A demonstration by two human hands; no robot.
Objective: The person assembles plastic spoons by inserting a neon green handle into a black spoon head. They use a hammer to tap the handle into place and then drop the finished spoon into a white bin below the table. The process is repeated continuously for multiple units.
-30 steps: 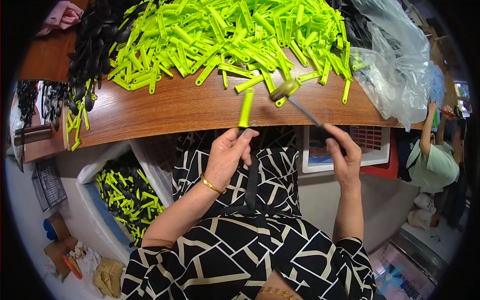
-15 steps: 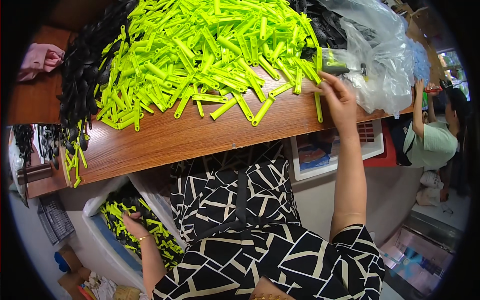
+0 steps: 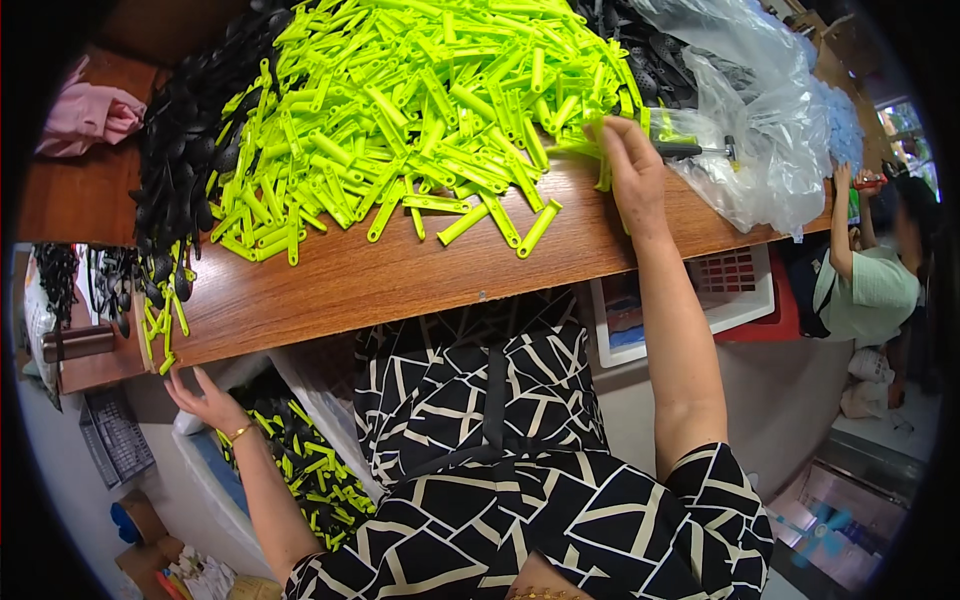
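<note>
Left hand (image 3: 205, 400) now raised, open; right hand (image 3: 628, 165) touching green pieces (image 3: 420, 110).

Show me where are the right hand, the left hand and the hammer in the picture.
right hand (image 3: 632, 170), head view, on the back of the hand at the green pile's edge.
left hand (image 3: 205, 400), head view, on the open palm under the table edge.
hammer (image 3: 700, 150), head view, on its handle beside the clear bag.

Right hand (image 3: 628, 165) touches green plastic pieces (image 3: 420, 110); left hand (image 3: 205, 400) hangs below table (image 3: 380, 280).
</note>
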